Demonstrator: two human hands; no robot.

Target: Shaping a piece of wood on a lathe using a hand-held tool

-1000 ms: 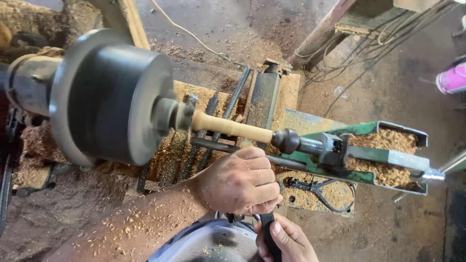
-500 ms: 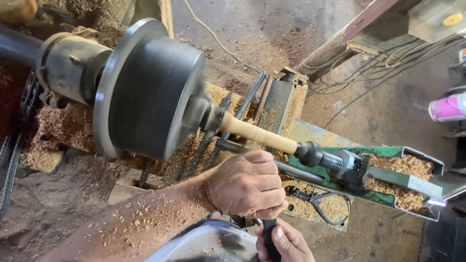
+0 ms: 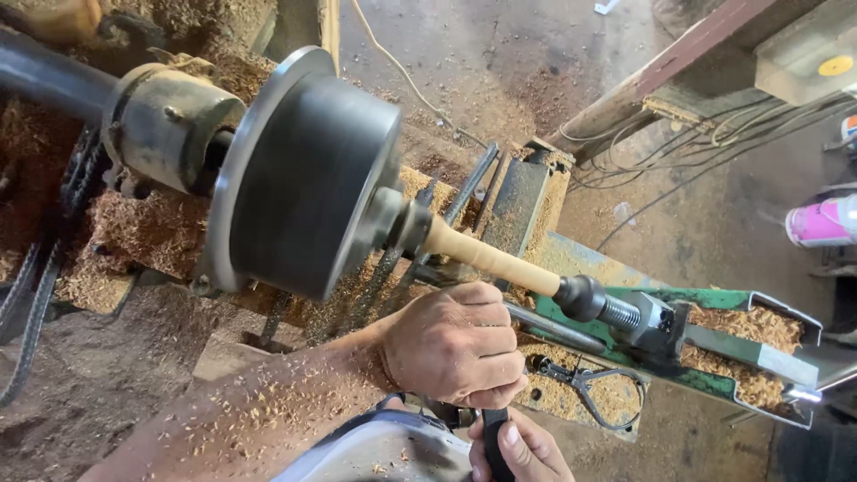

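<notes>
A pale wooden spindle (image 3: 489, 257) is mounted on a wood lathe between a large dark faceplate (image 3: 308, 178) and the tailstock centre (image 3: 589, 299). My left hand (image 3: 455, 344) is closed over the shaft of a turning tool just below the spindle, near the metal tool rest bar (image 3: 553, 328). Sawdust covers my left forearm. My right hand (image 3: 518, 446) grips the tool's dark handle (image 3: 494, 433) at the bottom edge of the view. The tool's tip is hidden under my left hand.
Wood shavings lie all over the lathe bed and floor. Metal calipers (image 3: 594, 386) rest on the bed below the tailstock. The green tailstock channel (image 3: 741, 344) holds shavings. A pink container (image 3: 821, 223) stands at right. Cables (image 3: 714, 143) run beneath a wooden beam.
The view has shifted, so the lathe and faceplate sit further right and lower in frame. Both hands stay closed on the tool in about the same spot under the spindle.
</notes>
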